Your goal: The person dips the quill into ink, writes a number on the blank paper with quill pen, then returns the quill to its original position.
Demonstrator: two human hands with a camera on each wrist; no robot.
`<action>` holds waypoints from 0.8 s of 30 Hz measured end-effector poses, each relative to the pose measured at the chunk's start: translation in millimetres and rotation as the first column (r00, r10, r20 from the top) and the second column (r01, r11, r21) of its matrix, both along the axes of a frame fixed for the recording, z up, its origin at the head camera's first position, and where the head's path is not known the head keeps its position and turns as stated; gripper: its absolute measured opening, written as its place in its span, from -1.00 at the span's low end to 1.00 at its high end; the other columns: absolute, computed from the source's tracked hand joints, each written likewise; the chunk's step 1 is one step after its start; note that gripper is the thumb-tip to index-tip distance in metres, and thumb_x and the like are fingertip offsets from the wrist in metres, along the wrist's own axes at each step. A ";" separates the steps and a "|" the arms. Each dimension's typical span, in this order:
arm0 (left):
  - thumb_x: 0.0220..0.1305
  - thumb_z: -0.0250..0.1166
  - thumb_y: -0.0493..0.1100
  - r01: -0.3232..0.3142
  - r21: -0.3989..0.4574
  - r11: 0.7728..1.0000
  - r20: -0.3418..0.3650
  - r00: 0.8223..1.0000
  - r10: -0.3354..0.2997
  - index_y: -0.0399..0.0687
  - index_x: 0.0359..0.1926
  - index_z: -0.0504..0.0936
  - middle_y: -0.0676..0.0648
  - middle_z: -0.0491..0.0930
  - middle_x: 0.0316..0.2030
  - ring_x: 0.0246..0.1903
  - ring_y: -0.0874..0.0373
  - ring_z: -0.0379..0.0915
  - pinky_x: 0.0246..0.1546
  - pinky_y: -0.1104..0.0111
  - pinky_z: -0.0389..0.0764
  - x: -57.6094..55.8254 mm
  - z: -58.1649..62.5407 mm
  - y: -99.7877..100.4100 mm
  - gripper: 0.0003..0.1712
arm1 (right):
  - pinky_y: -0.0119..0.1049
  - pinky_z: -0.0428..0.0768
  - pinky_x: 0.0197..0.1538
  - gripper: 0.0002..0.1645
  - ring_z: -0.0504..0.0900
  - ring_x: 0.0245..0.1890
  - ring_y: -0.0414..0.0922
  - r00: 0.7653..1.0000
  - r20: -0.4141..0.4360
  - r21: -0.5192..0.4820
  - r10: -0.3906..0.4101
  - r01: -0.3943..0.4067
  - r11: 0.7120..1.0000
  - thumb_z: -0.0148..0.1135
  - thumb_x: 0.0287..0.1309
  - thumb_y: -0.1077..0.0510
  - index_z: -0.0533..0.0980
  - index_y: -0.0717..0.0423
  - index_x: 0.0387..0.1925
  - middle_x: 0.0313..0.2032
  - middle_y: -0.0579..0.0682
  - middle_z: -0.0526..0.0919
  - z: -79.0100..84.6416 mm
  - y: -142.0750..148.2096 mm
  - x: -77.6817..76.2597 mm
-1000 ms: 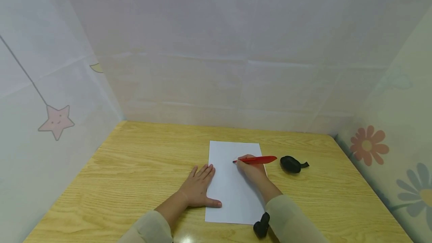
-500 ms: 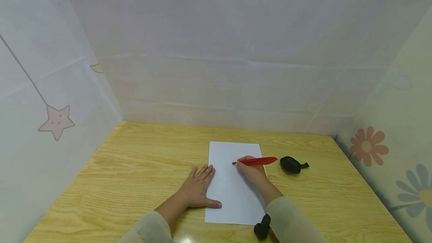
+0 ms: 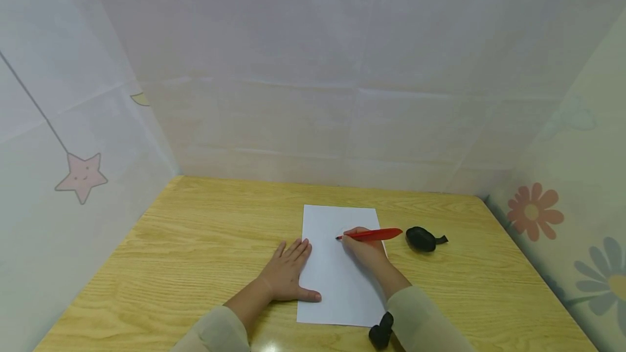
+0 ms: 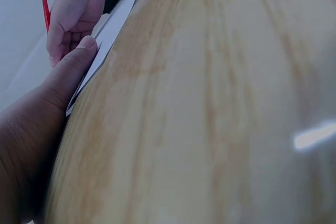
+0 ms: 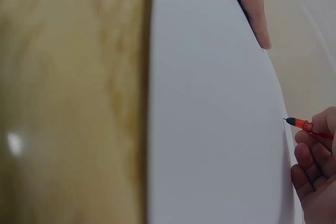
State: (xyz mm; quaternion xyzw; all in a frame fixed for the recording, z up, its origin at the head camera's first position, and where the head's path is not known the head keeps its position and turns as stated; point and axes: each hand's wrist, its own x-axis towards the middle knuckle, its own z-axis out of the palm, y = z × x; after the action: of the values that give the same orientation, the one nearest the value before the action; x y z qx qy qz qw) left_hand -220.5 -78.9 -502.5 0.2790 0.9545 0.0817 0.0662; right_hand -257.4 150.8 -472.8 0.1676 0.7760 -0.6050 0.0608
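A white sheet of paper (image 3: pixel 332 281) lies on the wooden table. My left hand (image 3: pixel 286 276) rests flat with fingers spread across the sheet's left edge, its thumb on the lower part of the paper. My right hand (image 3: pixel 364 249) lies on the upper right of the sheet and pinches a red pen (image 3: pixel 374 234) near its dark tip. The pen slants low, its broad red end pointing right. In the right wrist view, the pen's dark tip (image 5: pixel 290 121) is at the paper. A very faint curved line seems to show near the tip in the head view.
A black oval object with a short tail (image 3: pixel 421 239) lies right of the paper. A small black lobed object (image 3: pixel 380 331) sits against the right sleeve at the paper's lower right corner. A pale printed cloth (image 3: pixel 313 96) hangs behind the wooden table (image 3: pixel 210 221).
The pen tip and my right hand have shifted slightly toward me. The small black object by the right sleeve has moved a little with the arm. My left hand stays in place.
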 end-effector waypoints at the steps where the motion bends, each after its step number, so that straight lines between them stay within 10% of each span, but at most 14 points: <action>1: -0.07 0.09 0.70 -0.001 0.001 1.000 0.001 1.000 0.001 -0.08 0.56 -0.07 -0.04 -0.15 0.57 0.57 0.05 -0.29 0.53 -0.05 -0.23 0.1 0.1 0.0 0.40 | -0.24 0.53 -0.02 -0.77 0.47 -0.06 0.01 1.000 0.000 -0.003 0.001 -0.001 1.000 0.36 0.07 0.15 0.59 0.11 -0.21 -0.20 0.03 0.65 0.2 0.0 0.4; 24: -0.06 0.10 0.69 0.008 0.029 1.000 0.001 1.000 -0.008 -0.11 0.55 -0.04 -0.07 -0.12 0.57 0.57 0.03 -0.27 0.52 -0.06 -0.21 0.4 1.2 -0.6 0.39 | -0.37 0.48 -0.19 -0.82 0.50 -0.21 -0.07 0.998 -0.056 0.041 0.040 -0.038 0.998 0.37 0.08 0.16 0.64 0.13 -0.25 -0.31 -0.04 0.68 -5.3 1.5 4.4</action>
State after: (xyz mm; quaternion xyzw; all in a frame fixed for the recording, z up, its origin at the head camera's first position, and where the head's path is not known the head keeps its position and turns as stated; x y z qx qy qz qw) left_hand -220.1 -79.5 -501.4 0.2837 0.9521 0.0956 0.0631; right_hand -253.0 152.3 -478.1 0.1363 0.7924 -0.5927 0.0474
